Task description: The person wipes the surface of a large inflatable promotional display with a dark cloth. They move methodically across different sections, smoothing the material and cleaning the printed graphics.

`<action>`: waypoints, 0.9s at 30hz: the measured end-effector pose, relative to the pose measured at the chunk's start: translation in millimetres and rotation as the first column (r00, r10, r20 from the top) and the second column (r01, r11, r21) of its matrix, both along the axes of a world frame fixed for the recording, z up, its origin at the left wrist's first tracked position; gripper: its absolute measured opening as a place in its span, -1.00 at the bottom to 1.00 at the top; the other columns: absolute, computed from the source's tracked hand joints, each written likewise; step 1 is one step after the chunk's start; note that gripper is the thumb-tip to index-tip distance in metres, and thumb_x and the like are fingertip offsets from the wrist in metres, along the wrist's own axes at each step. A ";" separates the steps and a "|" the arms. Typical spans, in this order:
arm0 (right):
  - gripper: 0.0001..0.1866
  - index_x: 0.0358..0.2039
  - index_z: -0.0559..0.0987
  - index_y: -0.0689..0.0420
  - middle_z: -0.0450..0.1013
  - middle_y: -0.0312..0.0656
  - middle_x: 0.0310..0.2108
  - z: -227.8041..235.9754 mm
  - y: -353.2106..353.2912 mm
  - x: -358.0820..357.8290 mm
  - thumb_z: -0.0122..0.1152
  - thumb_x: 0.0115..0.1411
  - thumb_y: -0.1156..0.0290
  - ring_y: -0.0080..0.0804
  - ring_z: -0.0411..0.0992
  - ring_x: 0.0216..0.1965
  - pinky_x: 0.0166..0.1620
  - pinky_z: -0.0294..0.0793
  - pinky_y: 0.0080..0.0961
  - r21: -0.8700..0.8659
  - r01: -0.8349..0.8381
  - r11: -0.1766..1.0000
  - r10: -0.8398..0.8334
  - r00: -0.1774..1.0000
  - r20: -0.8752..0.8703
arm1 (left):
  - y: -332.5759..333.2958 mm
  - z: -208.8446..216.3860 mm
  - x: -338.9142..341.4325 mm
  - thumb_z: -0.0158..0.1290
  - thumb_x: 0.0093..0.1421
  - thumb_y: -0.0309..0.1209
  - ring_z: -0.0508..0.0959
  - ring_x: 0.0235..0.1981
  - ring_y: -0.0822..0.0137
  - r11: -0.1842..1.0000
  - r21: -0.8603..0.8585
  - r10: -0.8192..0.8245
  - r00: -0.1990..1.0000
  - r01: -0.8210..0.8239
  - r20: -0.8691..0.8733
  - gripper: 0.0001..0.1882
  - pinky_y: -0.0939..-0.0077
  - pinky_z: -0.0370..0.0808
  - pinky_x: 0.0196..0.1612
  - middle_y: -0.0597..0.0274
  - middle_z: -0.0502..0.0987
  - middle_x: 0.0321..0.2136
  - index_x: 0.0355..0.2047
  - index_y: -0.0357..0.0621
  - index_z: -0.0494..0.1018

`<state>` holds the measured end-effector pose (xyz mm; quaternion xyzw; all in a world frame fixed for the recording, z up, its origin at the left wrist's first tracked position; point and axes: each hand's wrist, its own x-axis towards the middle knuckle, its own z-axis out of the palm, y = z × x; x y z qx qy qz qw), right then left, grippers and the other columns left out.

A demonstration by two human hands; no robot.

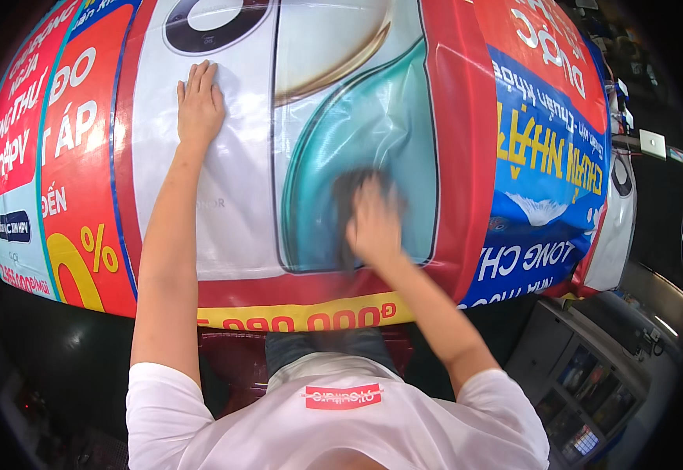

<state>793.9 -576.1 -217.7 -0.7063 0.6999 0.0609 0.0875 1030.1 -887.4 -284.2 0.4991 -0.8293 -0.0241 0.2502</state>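
A large glossy printed banner (236, 176) lies spread before me, showing phone pictures in white and teal within a red border. My left hand (200, 106) rests flat on its white phone picture, fingers stretched away from me and holding nothing. Over the lower part of the teal picture, my right hand (376, 223) is smeared by motion. Under and beside its fingers is a dark, soft-looking cloth (347, 196), blurred too, pressed against the banner. The right fingertips are not sharp enough to make out singly.
More printed sheets cover the surface, with a red and light-blue panel (16, 149) at left and a blue and red panel (545, 157) at right. A grey cabinet with glass doors (576, 368) stands at lower right. A small pale box-like object (653, 145) sits beyond the right edge.
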 end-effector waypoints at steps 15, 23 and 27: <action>-0.34 0.18 0.34 0.30 0.22 0.13 0.22 27.3 171.2 4.9 0.20 0.12 0.21 0.05 0.08 0.34 0.32 -0.08 0.23 0.407 0.310 0.859 -0.366 0.929 0.064 | -5.6 -10.3 3.9 -0.23 0.32 -0.34 0.17 0.34 0.16 1.000 -0.027 0.003 0.999 -0.002 0.040 -0.56 0.01 0.06 0.35 0.23 0.28 0.26 0.19 -0.04 0.30; -0.42 0.20 0.36 0.22 0.23 0.07 0.27 -14.1 -40.5 52.5 -0.03 0.26 0.15 -0.02 0.08 0.35 0.32 -0.07 0.21 -0.381 0.157 0.911 -0.073 0.971 0.227 | -16.3 14.0 -5.0 -0.17 0.30 -0.26 0.08 0.39 0.11 0.986 0.118 0.036 0.846 -0.116 0.532 -0.44 -0.28 0.04 0.30 0.29 0.14 0.35 0.32 0.08 0.14; -0.39 0.19 0.39 0.11 0.26 -0.09 0.26 -24.9 42.4 122.0 0.08 0.16 0.11 -0.17 0.05 0.38 0.35 -0.03 0.05 -0.253 -0.157 0.955 0.268 0.821 0.504 | 43.2 30.8 -33.3 -0.15 0.30 -0.16 0.03 0.40 0.03 0.977 0.183 0.040 0.943 -0.106 0.330 -0.37 -0.38 0.01 0.28 0.28 0.08 0.39 0.37 0.11 0.07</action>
